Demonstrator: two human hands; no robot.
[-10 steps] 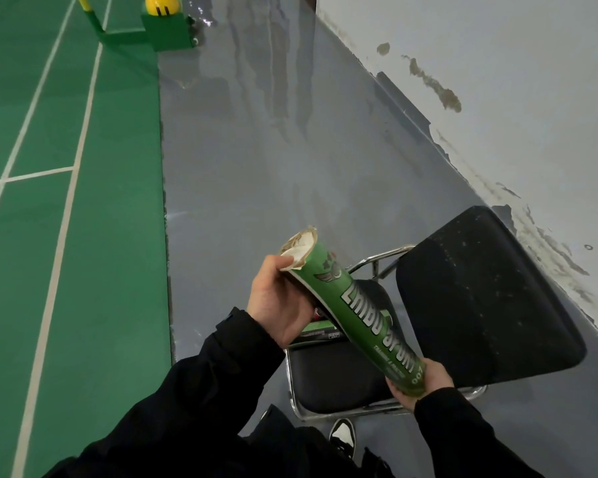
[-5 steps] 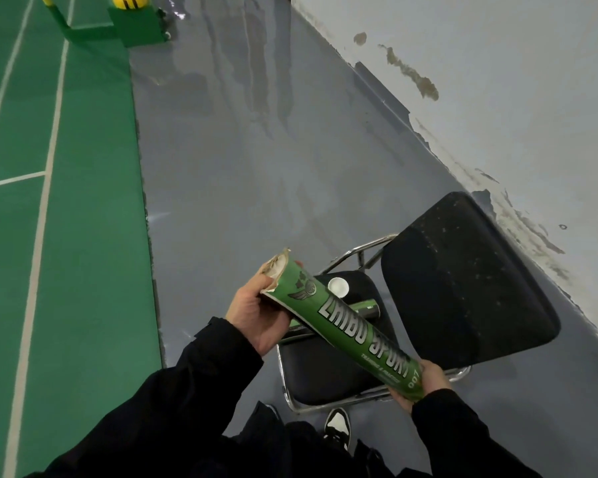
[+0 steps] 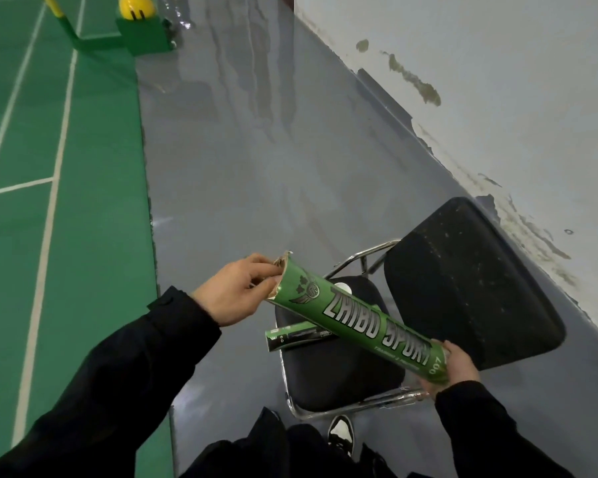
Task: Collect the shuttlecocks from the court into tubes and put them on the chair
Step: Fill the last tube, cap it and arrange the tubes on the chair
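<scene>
Over the black padded folding chair (image 3: 342, 377), in your head view, you hold a long green cardboard shuttlecock tube (image 3: 359, 319) slantwise, its torn open mouth toward ten o'clock and its base toward four o'clock. Your left hand (image 3: 235, 291) pinches the ragged rim of the mouth with curled fingertips; your right hand (image 3: 458, 369) cups the base, fingers wrapped under it. Whether shuttlecocks sit inside, the view does not show. Beneath the tube, on the seat, lies a second, darker green tube (image 3: 297, 336), with a small white round cap (image 3: 344, 289) beside it near the seat's twelve o'clock edge.

You seem to be at the last step for this tube: setting it down on the chair. The next move calls for lowering it level beside the lying tube, so that it neither rolls off the seat nor tips out of its open mouth.

The floor under the chair is glossy grey (image 3: 256, 167), meeting the green court mat with white lines (image 3: 83, 201) at nine o'clock. A stained, peeling white wall (image 3: 497, 81) runs along from one to three o'clock. At eleven o'clock stands a green post base with a yellow ball-shaped top (image 3: 137, 19).
</scene>
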